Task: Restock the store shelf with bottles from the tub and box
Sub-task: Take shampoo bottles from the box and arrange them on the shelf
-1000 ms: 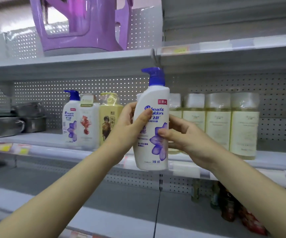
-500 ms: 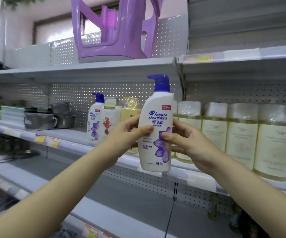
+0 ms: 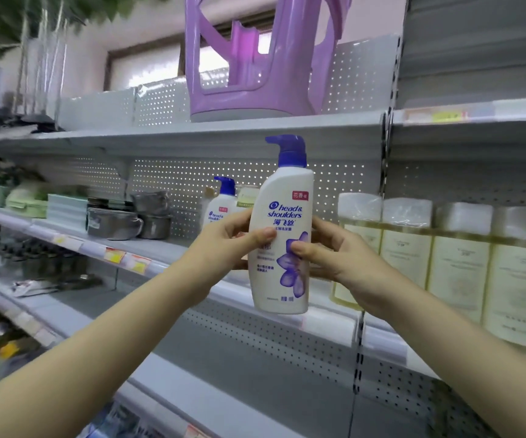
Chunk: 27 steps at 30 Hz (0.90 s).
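Left grip [image 3: 223, 245] and right grip [image 3: 340, 257] both grasp upright bottle [image 3: 287, 200] just before shelf [image 3: 170, 249].

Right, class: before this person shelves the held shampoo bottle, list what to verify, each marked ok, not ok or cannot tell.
1. Left hand and right hand both grip the shampoo bottle: ok.
2. Bottle upright, pump on top: ok.
3. Label faces outward: ok.
4. Free slot on the shelf between the matching bottle and the yellow bottles: cannot tell, the held bottle hides it.
5. Bottle resting on the shelf: not ok, held in front.
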{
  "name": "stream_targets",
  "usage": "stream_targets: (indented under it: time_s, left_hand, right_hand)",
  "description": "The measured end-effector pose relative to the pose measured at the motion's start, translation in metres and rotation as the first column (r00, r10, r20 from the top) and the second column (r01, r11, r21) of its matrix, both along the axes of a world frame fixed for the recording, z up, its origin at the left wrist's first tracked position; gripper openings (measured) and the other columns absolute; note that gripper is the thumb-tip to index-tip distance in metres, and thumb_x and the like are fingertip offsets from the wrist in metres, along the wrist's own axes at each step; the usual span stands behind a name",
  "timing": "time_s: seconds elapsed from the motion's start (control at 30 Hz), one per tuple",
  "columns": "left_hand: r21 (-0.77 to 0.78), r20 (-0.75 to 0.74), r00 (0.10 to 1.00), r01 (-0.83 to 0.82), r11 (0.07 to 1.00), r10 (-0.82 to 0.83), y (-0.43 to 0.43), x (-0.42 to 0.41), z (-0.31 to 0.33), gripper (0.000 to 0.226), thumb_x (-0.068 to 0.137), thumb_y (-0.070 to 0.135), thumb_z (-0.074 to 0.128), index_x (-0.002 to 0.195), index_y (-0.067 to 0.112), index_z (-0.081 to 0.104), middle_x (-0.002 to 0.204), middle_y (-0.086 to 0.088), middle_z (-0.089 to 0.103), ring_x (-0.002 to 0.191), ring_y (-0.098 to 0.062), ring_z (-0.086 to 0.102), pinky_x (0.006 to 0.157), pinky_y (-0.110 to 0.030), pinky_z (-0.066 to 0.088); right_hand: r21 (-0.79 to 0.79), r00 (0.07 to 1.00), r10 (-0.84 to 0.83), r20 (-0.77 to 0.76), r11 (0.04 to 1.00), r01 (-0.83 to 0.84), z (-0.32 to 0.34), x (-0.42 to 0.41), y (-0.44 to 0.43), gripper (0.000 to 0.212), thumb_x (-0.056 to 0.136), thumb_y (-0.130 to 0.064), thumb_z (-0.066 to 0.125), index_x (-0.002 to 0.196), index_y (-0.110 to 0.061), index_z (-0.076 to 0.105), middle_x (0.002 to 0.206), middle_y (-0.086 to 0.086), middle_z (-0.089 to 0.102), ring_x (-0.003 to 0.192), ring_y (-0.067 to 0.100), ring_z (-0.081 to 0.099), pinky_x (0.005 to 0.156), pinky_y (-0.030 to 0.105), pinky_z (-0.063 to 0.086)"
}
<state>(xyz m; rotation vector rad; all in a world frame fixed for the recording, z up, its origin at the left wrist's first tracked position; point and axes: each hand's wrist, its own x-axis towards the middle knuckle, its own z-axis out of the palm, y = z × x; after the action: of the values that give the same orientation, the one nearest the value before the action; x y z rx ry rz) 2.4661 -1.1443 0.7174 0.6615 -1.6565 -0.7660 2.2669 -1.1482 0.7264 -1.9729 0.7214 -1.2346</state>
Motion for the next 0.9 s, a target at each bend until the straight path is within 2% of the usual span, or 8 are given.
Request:
stream_targets:
  time_s: [0.13,0.23,0.33,0.43,0.53,0.6,0.7,0.9]
  left_hand:
    - [-0.001,0.028,0.999,0.027,1.000,-0.027,-0.030,0.045,0.003,0.023,0.091,0.020,0.063,0.113,0.026,0.068,0.103,0.006,0.074,0.094,-0.010,0.070,0.072,-0.022,0.057]
    - [0.018,0.052,0.998,0.039,0.999,-0.039,-0.055,0.083,0.003,0.027,0.087,0.020,0.068,0.113,0.028,0.069,0.102,0.005,0.073,0.093,-0.012,0.071,0.074,-0.025,0.058]
    - [0.041,0.042,0.998,0.044,0.998,-0.046,-0.074,0.114,-0.003,0.023,0.086,0.020,0.070,0.106,0.030,0.073,0.101,0.003,0.073,0.089,-0.013,0.072,0.071,-0.024,0.058]
    - [0.044,0.019,0.997,0.073,0.996,-0.074,-0.088,0.135,-0.005,0.025,0.085,0.018,0.071,0.104,0.033,0.072,0.100,0.005,0.074,0.087,-0.013,0.073,0.071,-0.024,0.058]
    - [0.058,-0.063,0.996,0.072,0.996,-0.068,-0.099,0.143,-0.008,0.027,0.082,0.016,0.073,0.104,0.031,0.072,0.097,0.008,0.075,0.084,-0.009,0.072,0.066,-0.022,0.057]
    - [0.066,-0.111,0.993,0.034,0.997,-0.027,-0.106,0.144,-0.012,0.031,0.075,0.024,0.080,0.104,0.031,0.073,0.100,0.008,0.074,0.089,-0.009,0.071,0.071,-0.029,0.059]
    - [0.069,-0.120,0.993,-0.011,0.998,0.019,-0.113,0.145,-0.021,0.053,0.067,0.032,0.086,0.116,0.030,0.066,0.108,0.006,0.072,0.095,-0.015,0.071,0.081,-0.038,0.057]
    - [0.038,-0.027,0.999,0.029,0.999,-0.028,-0.113,0.144,-0.026,0.058,0.074,0.011,0.080,0.124,0.030,0.058,0.111,0.010,0.069,0.093,-0.015,0.072,0.075,-0.030,0.058]
  right_hand:
    - [-0.078,0.995,-0.095,-0.026,0.993,0.093,-0.005,0.044,-0.024,0.045,0.085,-0.026,0.070,0.127,-0.036,0.058,0.109,0.002,0.071,0.096,0.027,0.069,0.080,0.047,0.057]
    - [-0.105,0.987,-0.158,-0.036,0.983,0.154,-0.013,0.081,-0.043,0.040,0.090,-0.024,0.066,0.126,-0.037,0.057,0.110,0.004,0.068,0.092,0.016,0.068,0.070,0.030,0.057]
    - [-0.123,0.978,-0.205,-0.041,0.972,0.199,-0.021,0.112,-0.057,0.038,0.091,-0.024,0.064,0.127,-0.036,0.057,0.116,-0.002,0.067,0.097,0.013,0.069,0.078,0.031,0.059]
    - [-0.128,0.971,-0.236,-0.028,0.965,0.231,-0.025,0.137,-0.069,0.041,0.091,-0.024,0.065,0.128,-0.037,0.056,0.119,-0.002,0.065,0.095,0.011,0.068,0.073,0.023,0.056]
    - [-0.115,0.971,-0.239,0.006,0.964,0.238,-0.022,0.149,-0.076,0.043,0.090,-0.022,0.066,0.128,-0.040,0.055,0.117,-0.005,0.068,0.095,0.009,0.069,0.074,0.022,0.055]
    - [-0.109,0.970,-0.241,0.023,0.964,0.242,-0.019,0.154,-0.078,0.043,0.090,-0.019,0.066,0.122,-0.045,0.055,0.113,-0.010,0.071,0.095,0.006,0.069,0.073,0.020,0.055]
    - [-0.132,0.967,-0.254,0.006,0.959,0.252,-0.021,0.156,-0.081,0.044,0.089,-0.018,0.067,0.120,-0.046,0.055,0.113,-0.015,0.070,0.100,0.007,0.069,0.082,0.026,0.057]
    - [-0.137,0.965,-0.262,-0.003,0.956,0.259,-0.022,0.150,-0.081,0.043,0.089,-0.018,0.068,0.114,-0.050,0.055,0.112,-0.018,0.070,0.100,0.007,0.068,0.084,0.027,0.057]
